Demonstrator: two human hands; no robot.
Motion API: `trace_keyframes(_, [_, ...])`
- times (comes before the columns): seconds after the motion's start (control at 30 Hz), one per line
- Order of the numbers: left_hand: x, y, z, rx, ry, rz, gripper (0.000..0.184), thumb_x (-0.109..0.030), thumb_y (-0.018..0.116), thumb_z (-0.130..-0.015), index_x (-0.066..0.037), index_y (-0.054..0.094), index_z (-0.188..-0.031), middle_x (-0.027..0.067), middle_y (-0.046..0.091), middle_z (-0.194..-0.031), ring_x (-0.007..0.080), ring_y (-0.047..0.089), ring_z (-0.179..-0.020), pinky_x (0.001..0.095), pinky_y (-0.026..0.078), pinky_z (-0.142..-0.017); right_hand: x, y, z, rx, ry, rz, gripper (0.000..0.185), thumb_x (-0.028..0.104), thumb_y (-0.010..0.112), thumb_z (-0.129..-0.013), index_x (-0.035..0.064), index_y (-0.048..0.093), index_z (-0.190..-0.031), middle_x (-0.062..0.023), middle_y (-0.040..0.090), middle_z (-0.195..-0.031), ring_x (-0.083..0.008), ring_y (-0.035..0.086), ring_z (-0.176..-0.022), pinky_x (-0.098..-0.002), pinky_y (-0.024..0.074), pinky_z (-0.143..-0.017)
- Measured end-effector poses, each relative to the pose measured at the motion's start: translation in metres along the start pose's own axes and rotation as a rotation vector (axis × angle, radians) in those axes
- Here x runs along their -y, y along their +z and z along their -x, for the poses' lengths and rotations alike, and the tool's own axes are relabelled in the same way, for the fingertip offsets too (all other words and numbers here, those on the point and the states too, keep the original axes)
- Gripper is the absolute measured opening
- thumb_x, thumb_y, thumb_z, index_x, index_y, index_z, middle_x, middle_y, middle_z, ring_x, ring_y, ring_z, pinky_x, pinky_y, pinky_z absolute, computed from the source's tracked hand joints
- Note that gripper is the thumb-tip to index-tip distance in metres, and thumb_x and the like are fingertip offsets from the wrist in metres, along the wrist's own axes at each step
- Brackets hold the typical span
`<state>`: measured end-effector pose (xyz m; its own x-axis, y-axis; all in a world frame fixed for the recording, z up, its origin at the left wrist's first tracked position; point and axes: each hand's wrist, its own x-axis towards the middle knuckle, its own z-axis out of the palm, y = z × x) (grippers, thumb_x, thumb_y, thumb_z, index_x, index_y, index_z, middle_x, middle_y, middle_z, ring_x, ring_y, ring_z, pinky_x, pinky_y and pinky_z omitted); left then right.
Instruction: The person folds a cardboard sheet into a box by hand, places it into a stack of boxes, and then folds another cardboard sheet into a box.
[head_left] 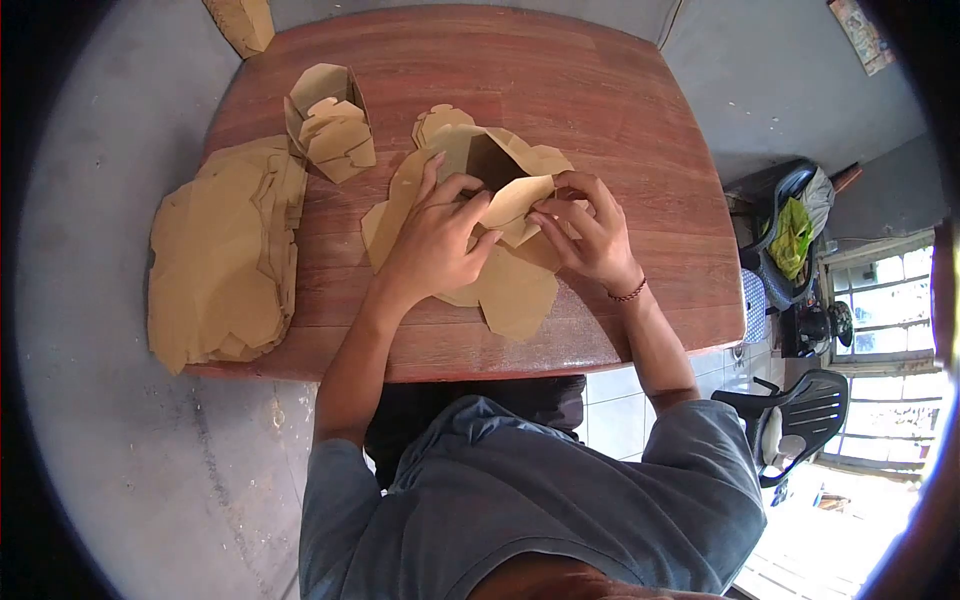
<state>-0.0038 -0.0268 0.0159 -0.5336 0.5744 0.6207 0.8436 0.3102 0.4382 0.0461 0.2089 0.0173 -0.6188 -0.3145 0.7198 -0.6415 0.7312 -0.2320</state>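
Head view: carton mid-table, over flat cardboard. Right hand, fingers bent, thumb and fingertips pinching carton's near flap; left hand, fingers curled and parted, on its left side. Stack far left.

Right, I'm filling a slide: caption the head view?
Left hand and right hand folding a cardboard box at a wooden table.

We hold a partly folded cardboard box between our left hand and right hand, fingers at its near edge, above flat cardboard cutouts on the wooden table. To the left we see a stack of flat cardboard, and just beyond it, an open box holding smaller pieces.
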Motion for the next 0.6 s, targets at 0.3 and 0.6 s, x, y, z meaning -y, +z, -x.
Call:
trace_keyframes(0.3, [0.002, 0.006, 0.001, -0.088, -0.087, 0.112, 0.037, -0.009, 0.078, -0.079, 0.002, 0.064, -0.111, 0.017, 0.063, -0.105, 0.0346, 0.062, -0.102, 0.0574, 0.028, -0.118, -0.004, 0.022, 0.011, -0.189, 0.117, -0.135, 0.043, 0.013, 0.087, -0.077, 0.002, 0.067, -0.114, -0.0181, 0.062, -0.124, -0.0339, 0.065, -0.108, -0.041, 0.0575, -0.085])
trace_keyframes(0.6, [0.004, 0.012, 0.003, -0.177, -0.382, 0.642, 0.052, -0.013, 0.078, -0.084, 0.001, 0.058, -0.13, 0.0167, 0.064, -0.123, 0.03, 0.064, -0.114, 0.0407, 0.05, -0.098, -0.001, 0.028, 0.006, -0.066, 0.012, -0.028, 0.075, 0.034, 0.093, -0.068, 0.0074, 0.066, -0.133, -0.0275, 0.054, -0.141, -0.0395, 0.063, -0.12, -0.0441, 0.0575, -0.093])
